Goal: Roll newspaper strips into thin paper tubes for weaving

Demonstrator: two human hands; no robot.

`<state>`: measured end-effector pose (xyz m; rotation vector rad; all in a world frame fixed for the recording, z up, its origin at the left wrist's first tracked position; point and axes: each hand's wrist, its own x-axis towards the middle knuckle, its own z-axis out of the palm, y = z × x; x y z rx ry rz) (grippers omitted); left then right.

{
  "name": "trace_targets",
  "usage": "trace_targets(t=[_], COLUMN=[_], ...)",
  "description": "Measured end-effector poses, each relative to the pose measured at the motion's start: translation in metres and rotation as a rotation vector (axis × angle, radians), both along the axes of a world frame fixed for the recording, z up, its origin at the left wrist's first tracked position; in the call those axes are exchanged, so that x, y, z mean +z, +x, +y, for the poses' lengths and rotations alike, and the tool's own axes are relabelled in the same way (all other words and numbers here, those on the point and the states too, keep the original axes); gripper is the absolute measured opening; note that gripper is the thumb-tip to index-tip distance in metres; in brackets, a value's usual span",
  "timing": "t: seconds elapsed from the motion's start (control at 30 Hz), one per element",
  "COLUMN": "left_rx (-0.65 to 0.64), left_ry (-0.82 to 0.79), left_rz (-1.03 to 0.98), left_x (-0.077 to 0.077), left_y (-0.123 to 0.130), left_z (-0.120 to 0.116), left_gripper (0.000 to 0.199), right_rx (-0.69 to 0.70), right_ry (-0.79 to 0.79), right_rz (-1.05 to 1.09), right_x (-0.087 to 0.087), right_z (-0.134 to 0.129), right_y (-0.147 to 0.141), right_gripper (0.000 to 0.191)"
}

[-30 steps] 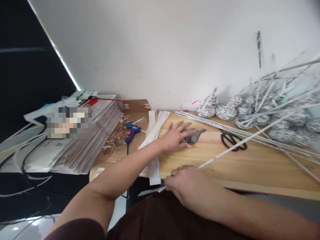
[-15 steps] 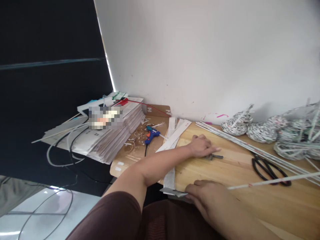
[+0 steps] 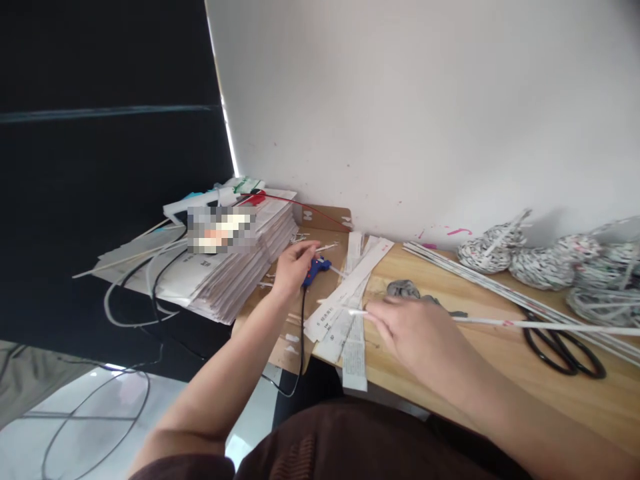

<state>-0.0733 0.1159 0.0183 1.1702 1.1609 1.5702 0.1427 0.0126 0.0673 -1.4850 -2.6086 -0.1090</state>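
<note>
My left hand [image 3: 293, 267] reaches over the blue glue gun [image 3: 317, 269], its fingers closed around the side toward me and hiding part of it. A glue stick pokes out of the gun's right end, and its black cord hangs over the table edge. My right hand [image 3: 405, 323] pinches a long thin rolled-paper tube [image 3: 500, 323]; its white tip shows left of the fingers, above the paper strips. Just beyond this hand lies a crumpled grey piece [image 3: 403, 289] that looks like cloth, with a narrow grey strip beside it.
Printed paper strips [image 3: 354, 363] overlap between my hands, one end overhanging the table edge. On the left rises a tall stack of paper [image 3: 220, 283]. Black-handled scissors [image 3: 563, 350], several paper tubes [image 3: 460, 277] and woven paper pieces [image 3: 543, 263] lie at right, near the wall.
My left hand has left the grey crumpled piece and moved left onto the glue gun. My right hand has risen from the table edge with the paper tube; the grey strip is out of it.
</note>
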Motion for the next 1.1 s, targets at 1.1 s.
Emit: trace_targets(t=[1.1], left_rx=[-0.119], left_ry=[-0.394], left_rz=[-0.847], left_x=[-0.021], left_y=[0.028], left_z=[-0.091], left_gripper=[0.005], right_rx=[-0.079], right_ry=[0.033], right_rz=[0.399], right_x=[-0.046], right_z=[-0.025], right_y=[0.008], right_gripper=[0.020])
